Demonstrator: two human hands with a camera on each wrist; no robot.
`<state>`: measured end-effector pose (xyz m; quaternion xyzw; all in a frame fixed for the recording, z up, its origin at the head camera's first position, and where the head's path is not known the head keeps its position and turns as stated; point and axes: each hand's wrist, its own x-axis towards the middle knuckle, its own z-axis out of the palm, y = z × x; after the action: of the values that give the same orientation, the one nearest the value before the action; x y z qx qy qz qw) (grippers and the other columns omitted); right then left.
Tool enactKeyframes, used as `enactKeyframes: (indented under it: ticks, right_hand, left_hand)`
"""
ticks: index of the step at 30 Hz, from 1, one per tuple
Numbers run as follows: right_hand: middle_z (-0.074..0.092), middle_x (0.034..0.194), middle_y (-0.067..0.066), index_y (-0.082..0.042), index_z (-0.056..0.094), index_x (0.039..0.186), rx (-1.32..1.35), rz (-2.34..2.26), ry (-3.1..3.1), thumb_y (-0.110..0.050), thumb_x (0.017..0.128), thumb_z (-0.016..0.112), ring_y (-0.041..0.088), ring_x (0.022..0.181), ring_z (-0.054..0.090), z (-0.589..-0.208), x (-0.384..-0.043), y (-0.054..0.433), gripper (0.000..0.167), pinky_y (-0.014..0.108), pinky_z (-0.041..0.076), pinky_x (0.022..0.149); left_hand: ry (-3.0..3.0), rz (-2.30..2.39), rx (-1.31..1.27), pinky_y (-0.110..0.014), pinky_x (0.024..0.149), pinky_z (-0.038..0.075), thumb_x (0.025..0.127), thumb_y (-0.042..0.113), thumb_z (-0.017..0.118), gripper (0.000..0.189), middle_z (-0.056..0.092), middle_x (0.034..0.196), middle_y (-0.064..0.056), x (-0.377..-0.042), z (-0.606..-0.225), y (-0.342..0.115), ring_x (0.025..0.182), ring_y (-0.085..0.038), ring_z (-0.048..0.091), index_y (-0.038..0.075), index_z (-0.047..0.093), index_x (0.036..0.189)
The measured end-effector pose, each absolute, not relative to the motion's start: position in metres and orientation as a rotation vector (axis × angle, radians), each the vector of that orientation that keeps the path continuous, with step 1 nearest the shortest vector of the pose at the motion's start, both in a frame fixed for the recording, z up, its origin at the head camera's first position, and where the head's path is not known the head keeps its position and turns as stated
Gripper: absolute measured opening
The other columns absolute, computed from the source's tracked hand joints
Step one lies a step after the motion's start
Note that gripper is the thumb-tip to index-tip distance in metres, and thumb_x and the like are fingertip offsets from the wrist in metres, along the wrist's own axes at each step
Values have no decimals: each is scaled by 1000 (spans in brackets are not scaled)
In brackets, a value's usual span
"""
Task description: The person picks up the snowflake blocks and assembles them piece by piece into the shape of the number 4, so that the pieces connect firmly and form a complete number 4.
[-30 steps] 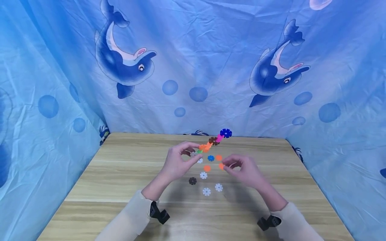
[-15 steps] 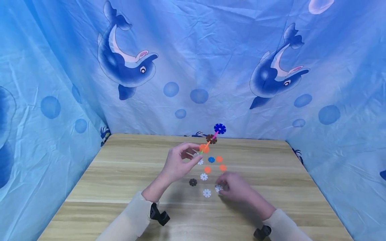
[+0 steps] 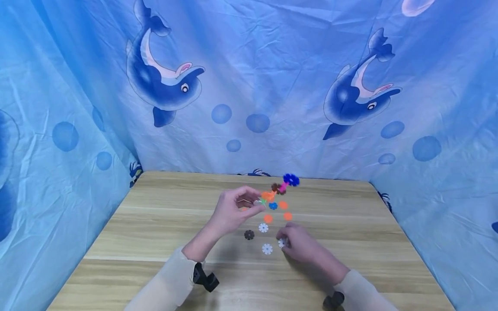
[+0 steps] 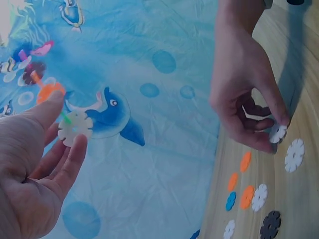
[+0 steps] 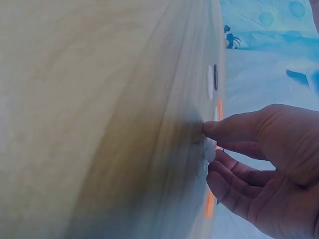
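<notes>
My left hand (image 3: pixel 232 210) holds a chain of interlocking snowflake discs above the table. Its far end is a dark blue disc (image 3: pixel 291 179), followed by pink, a brown disc (image 4: pixel 35 72), an orange disc (image 4: pixel 50 92) and a green one seen edge-on. A white disc (image 4: pixel 76 128) sits at the near end, among the left fingers. Lower on the table, my right hand (image 3: pixel 301 245) pinches a white snowflake disc (image 4: pixel 278 133) between thumb and fingertips. That disc is at the tabletop, partly hidden by the fingers.
Loose discs lie between the hands: a blue disc (image 3: pixel 273 206), several orange ones such as this orange disc (image 3: pixel 288 216), a dark brown disc (image 3: pixel 249 235) and a white disc (image 3: pixel 267 249). A blue dolphin-print curtain (image 3: pixel 256 86) rises behind the wooden table (image 3: pixel 155 242).
My right hand has come down toward the front, from beside an orange disc to the white disc. The chain in my left hand swung up, then tipped back lower and rightward.
</notes>
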<state>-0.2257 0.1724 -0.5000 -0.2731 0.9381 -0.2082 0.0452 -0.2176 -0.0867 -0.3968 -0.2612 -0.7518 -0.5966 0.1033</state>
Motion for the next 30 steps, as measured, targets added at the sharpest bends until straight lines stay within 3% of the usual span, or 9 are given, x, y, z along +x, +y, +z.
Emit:
enactKeyframes:
  ticks: [5, 8, 12, 15, 21, 26, 30]
  right_hand:
    - [64, 86, -5, -13, 75, 92, -823, -646, 2854, -1, 84, 78, 7, 78, 56, -496, -229, 174, 14, 22, 54, 68]
    - [65, 81, -8, -16, 73, 86, -824, -671, 2823, -1, 88, 76, 5, 75, 57, -494, -231, 177, 16, 21, 53, 66]
    - [68, 86, -10, -18, 75, 91, -776, -769, 2799, -6, 95, 74, 5, 79, 61, -486, -232, 181, 12, 21, 55, 70]
    - [73, 90, -4, -15, 77, 96, -801, -885, 2867, -6, 96, 74, 8, 83, 67, -475, -235, 182, 9, 21, 60, 74]
    - [80, 92, 1, -12, 77, 98, -1021, -1243, 3128, -2, 91, 82, 14, 84, 77, -442, -232, 179, 13, 28, 68, 77]
    - [83, 97, 5, -12, 83, 98, -1302, -1550, 3176, 7, 82, 86, 22, 88, 81, -418, -225, 173, 25, 19, 64, 85]
    - [83, 100, 11, -11, 84, 98, -1445, -1668, 3108, 13, 79, 85, 29, 92, 82, -406, -222, 164, 30, 14, 59, 96]
  left_hand:
    - [-2222, -1778, -783, -31, 81, 68, 88, 10, 88, 20, 79, 100, -12, -217, -398, -85, 84, -10, 76, 3, 80, 105]
    - [-2227, -1768, -766, -29, 82, 68, 90, 6, 85, 16, 80, 101, -13, -217, -398, -85, 86, -11, 76, 3, 81, 105]
    - [-2221, -1753, -758, -27, 83, 67, 93, 1, 80, 13, 80, 104, -17, -217, -397, -85, 89, -20, 79, 2, 80, 106]
    - [-2212, -1758, -751, -26, 82, 67, 94, -1, 78, 13, 80, 105, -17, -218, -396, -84, 91, -27, 80, 1, 79, 106]
    - [-2219, -1745, -720, -26, 83, 67, 96, 1, 76, 13, 80, 106, -15, -219, -397, -84, 94, -23, 79, 2, 79, 108]
    - [-2214, -1764, -703, -27, 84, 67, 96, 2, 76, 13, 80, 106, -14, -219, -398, -84, 95, -24, 79, 3, 79, 109]
    - [-2184, -1806, -718, -27, 83, 67, 96, 2, 76, 13, 80, 105, -16, -219, -397, -82, 96, -34, 79, 1, 78, 109]
